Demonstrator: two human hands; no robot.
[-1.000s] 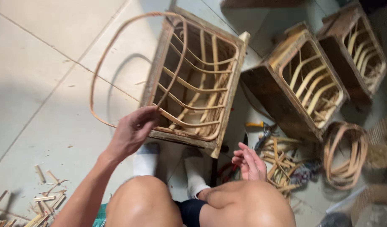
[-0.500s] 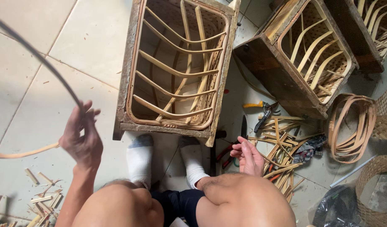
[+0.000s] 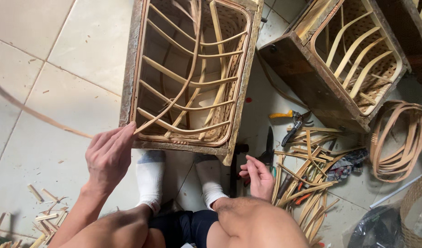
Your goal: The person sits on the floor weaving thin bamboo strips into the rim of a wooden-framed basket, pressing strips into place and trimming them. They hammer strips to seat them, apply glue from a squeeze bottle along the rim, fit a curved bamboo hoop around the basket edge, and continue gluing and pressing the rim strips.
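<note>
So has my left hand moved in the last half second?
Yes. The left hand has come in from out over the floor tiles to the near left corner of the wooden frame with woven cane.

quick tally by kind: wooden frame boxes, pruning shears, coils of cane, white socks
wooden frame boxes: 3
pruning shears: 1
coils of cane: 1
white socks: 2
total: 7
</note>
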